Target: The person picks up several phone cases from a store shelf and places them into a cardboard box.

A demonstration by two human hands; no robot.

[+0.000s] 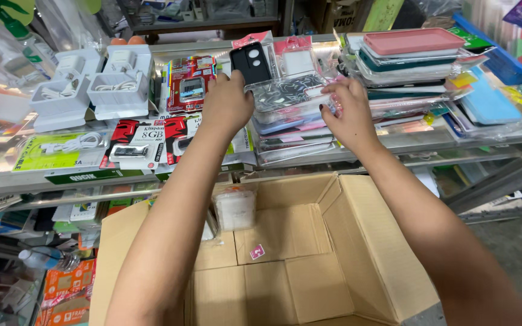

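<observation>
My left hand (228, 102) reaches up to the glass counter and grips a black phone case (250, 61) with round camera cut-outs, standing upright. My right hand (350, 111) holds the right end of a clear-packed patterned phone case (285, 92) that lies on top of a stack of packed cases (288, 130). Both forearms stretch over an open cardboard box (333, 241) below the counter. Inside the box stands a small clear bag of white items (234, 208), and a tiny pink tag (257, 252) lies on the box floor.
White charger boxes (95, 84) and red memory card packs (146, 142) fill the counter's left side. A taller pile of phone cases (412, 54) rises at the right, beside a blue basket (502, 60). Shelves of packets show under the glass at lower left.
</observation>
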